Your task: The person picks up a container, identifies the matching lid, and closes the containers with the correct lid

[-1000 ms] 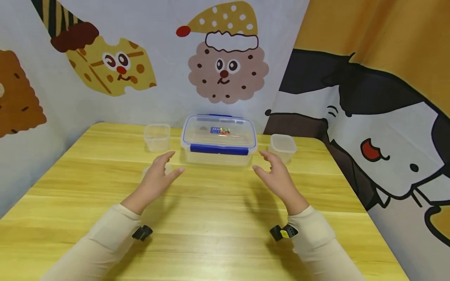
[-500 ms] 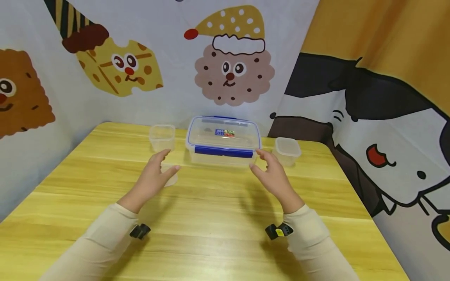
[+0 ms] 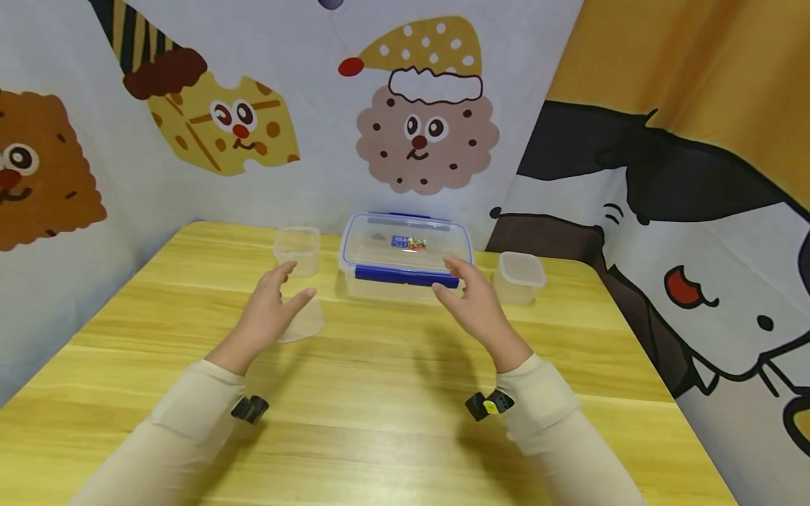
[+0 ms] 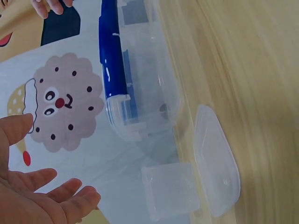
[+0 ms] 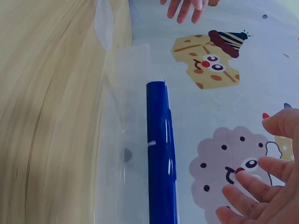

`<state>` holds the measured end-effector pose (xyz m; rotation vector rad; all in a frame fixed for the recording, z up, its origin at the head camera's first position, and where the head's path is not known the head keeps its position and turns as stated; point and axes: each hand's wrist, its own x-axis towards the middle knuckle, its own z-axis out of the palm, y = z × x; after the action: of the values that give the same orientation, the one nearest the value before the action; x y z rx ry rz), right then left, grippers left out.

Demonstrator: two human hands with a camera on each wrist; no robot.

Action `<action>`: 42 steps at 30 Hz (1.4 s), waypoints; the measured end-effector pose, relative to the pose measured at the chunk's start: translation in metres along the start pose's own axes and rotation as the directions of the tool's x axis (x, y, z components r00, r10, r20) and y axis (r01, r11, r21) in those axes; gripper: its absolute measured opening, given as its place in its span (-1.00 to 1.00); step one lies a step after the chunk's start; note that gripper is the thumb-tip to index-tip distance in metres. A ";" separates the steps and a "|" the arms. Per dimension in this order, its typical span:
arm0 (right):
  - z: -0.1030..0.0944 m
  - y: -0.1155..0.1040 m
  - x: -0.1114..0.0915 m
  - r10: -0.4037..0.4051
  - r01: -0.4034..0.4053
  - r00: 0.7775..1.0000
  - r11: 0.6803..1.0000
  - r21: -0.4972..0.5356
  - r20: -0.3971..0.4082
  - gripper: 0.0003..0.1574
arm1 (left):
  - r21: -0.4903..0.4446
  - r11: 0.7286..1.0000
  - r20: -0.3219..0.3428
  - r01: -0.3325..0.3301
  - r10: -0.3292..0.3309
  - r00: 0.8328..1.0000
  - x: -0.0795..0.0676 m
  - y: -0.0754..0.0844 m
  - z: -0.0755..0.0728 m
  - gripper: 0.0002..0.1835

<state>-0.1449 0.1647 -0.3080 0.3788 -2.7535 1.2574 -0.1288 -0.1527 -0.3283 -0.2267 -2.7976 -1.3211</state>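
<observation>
A clear rectangular food container (image 3: 405,246) with blue side clasps stands at the back of the table, its lid on. My left hand (image 3: 262,316) hovers over the table left of it, fingers loosely bent and thumb apart, holding nothing. Partly behind that hand lies a flat translucent lid (image 3: 306,322); a small open-topped plastic box (image 3: 297,249) stands just beyond. My right hand (image 3: 474,306) is at the big container's front right corner, overlapping its blue clasp (image 5: 161,149) in the head view, with nothing in its fingers. Right of it stands a small lidded box (image 3: 520,277).
The wooden table (image 3: 354,429) reaches back to a wall hung with a cartoon-printed cloth (image 3: 329,140). A cow-print curtain (image 3: 696,211) hangs along the right side. Each wrist wears a small black camera, one on the left cuff (image 3: 249,409).
My right hand has moved left, from beside the container to in front of its right corner. The left hand has drawn slightly back and left, uncovering more of the flat lid. The view shifts slightly.
</observation>
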 end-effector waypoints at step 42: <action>0.071 -0.058 0.058 0.044 -0.053 0.998 0.974 0.219 0.045 -0.36 | -0.152 0.976 -0.083 0.154 -0.168 0.982 0.032 -0.026 -0.027 -0.21</action>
<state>-0.1839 0.0640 -0.3012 0.3593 -2.6770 1.5907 -0.1649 -0.1863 -0.3278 0.0595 -2.6920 -1.5283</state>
